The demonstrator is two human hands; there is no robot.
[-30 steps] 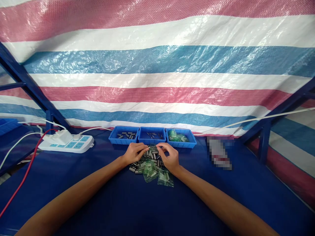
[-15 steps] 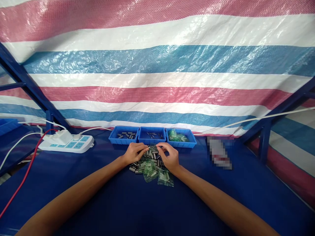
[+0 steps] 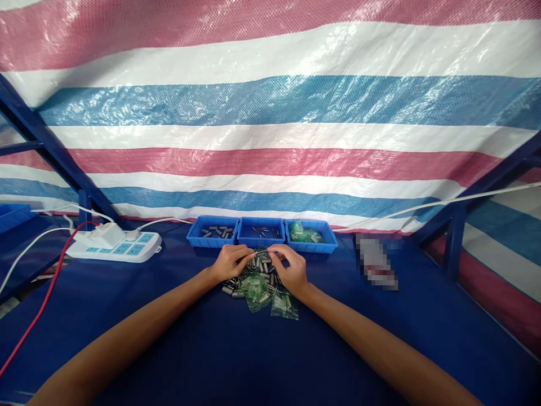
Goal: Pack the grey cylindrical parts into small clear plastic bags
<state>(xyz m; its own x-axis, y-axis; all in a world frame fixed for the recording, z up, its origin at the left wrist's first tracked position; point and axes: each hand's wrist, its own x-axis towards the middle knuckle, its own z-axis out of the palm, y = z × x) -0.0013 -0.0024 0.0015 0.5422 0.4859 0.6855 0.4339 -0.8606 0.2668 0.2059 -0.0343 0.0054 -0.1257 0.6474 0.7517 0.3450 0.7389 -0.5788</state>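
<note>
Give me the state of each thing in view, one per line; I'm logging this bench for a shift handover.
Left hand: pinching a small part, over the pile.
Right hand: pinching it too.
Pile of small grey cylinders and clear green bags: loose on the blue table cover.
Left blue plastic tray: holds grey cylinders.
Middle blue tray: holds thin pins.
Right blue tray: holds green bags.
White power strip: one adapter plugged in.

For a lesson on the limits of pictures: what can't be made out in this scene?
Head view:
- What the left hand and right hand pinch: too small, fingers cover it.
- Grey parts in the pile: too small to identify.
- Object right of the trays: blurred out.
- Red cable: cut by left edge.
</note>
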